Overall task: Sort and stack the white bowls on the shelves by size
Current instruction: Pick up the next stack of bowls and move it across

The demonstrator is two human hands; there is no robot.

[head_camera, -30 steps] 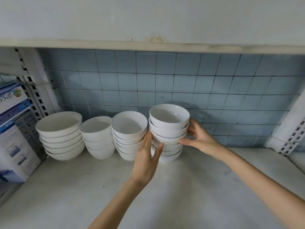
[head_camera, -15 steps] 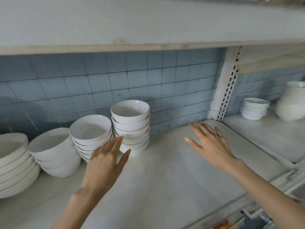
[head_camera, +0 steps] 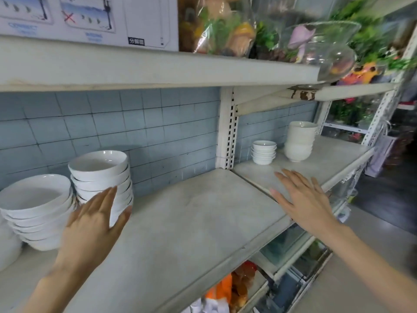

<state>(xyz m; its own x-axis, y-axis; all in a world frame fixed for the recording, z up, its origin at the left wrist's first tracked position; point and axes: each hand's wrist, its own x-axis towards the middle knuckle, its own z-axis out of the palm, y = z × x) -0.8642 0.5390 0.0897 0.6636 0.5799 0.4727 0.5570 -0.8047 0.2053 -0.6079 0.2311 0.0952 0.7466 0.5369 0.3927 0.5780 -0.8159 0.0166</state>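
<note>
Two stacks of white bowls stand at the left of the near shelf (head_camera: 191, 213): a tall stack (head_camera: 100, 175) and a wider stack (head_camera: 36, 211) left of it. My left hand (head_camera: 92, 218) hovers flat in front of the tall stack, holding nothing. My right hand (head_camera: 302, 197) is stretched out flat over the seam between this shelf and the right-hand shelf (head_camera: 316, 163). On that shelf sit a short stack of small bowls (head_camera: 263, 152) and a taller stack of deep bowls (head_camera: 299, 141).
A white perforated upright (head_camera: 226, 132) separates the two shelf bays, backed by blue tiles. The upper shelf (head_camera: 158, 68) carries a printed box, bagged items and a glass vase (head_camera: 327, 46). Packaged goods lie on the lower shelf (head_camera: 234, 288).
Both hands came off the tall bowl stack. The view swung right and up, bringing the right-hand shelf with its two stacks into sight, and my right hand moved toward it.
</note>
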